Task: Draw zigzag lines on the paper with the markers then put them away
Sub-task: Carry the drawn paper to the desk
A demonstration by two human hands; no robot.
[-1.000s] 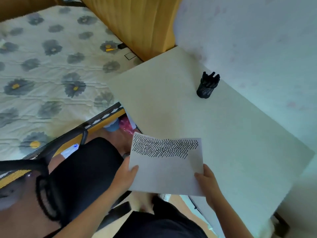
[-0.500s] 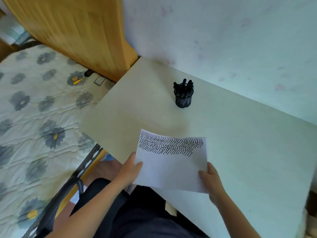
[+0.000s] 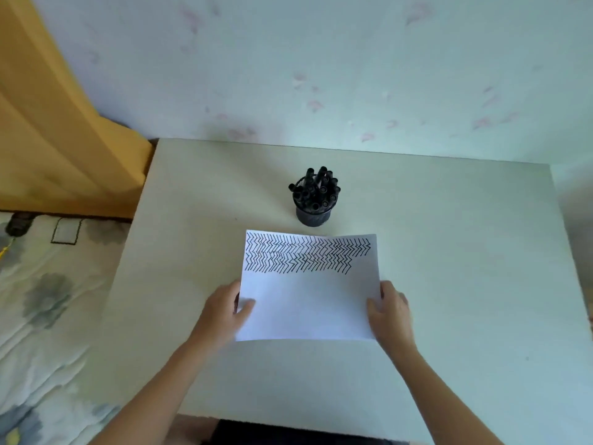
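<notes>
White paper (image 3: 308, 303) held by left hand (image 3: 221, 311) and right hand (image 3: 390, 311).

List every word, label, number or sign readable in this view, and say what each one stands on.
None: no readable text shows anywhere.
Paper: only rows of black zigzag marker lines across its top part, no letters or numbers.
Markers in the black pen cup: any print on them is too small to tell.
Outlined rectangle on the bedding: appears blank.
</notes>
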